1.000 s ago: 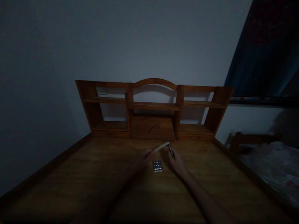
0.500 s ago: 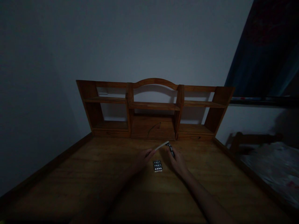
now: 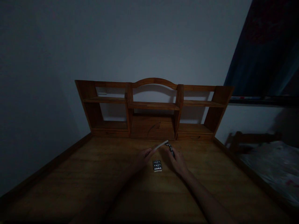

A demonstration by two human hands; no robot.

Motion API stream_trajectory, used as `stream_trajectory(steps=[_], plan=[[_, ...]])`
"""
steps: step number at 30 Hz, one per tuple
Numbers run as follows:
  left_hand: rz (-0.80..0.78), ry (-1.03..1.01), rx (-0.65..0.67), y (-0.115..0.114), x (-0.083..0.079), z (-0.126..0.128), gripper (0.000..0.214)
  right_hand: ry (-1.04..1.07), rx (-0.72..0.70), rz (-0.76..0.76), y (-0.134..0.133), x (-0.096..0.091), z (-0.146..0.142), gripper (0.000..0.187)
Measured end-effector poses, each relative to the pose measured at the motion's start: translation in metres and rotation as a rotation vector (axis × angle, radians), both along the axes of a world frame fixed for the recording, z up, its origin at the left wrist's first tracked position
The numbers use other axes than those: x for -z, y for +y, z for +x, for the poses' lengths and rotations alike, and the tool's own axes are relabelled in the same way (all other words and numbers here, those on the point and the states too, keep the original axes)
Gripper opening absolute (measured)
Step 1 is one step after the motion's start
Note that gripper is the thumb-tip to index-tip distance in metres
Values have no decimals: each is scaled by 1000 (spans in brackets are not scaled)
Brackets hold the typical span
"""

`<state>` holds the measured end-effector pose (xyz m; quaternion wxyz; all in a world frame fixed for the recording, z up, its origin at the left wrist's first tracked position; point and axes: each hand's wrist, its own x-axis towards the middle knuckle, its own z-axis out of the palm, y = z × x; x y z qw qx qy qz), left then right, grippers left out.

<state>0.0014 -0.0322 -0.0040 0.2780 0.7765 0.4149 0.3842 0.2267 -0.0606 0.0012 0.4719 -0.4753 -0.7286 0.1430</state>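
Observation:
My left hand is closed around one end of a thin pale stick, which slants up to the right. In my right hand is a black-and-silver razor, its handle curved and its head pointing up and left. The stick's far tip meets or overlaps the razor's head; in this dim light I cannot tell whether they touch. Below and between my hands, a small packet with rows of white marks on black lies on the wooden desk.
A wooden shelf unit stands along the back of the desk against a pale wall. Raised edges run down both desk sides. To the right are a dark curtain and a bed with light bedding.
The razor's head and the stick's tip have shifted very slightly left and up. Both hands keep their hold, and the packet stays in place.

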Motion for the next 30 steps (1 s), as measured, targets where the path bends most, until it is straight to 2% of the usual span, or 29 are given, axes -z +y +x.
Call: stream_trajectory(steps=[7,13,20,30], plan=[[-22,-53,-9,0,0,-1,41,-1,11,-39,-1,-3,0,36],[-8,10,13,-1,-2,0,44,-5,-2,-7,-2,-4,-1,36],[-19,-15,-12,-3,-4,0,44,-3,29,-49,-1,-3,1,37],[-8,-22,-33,-2,-2,-2,44,12,-24,-31,-5,-9,-2,37]])
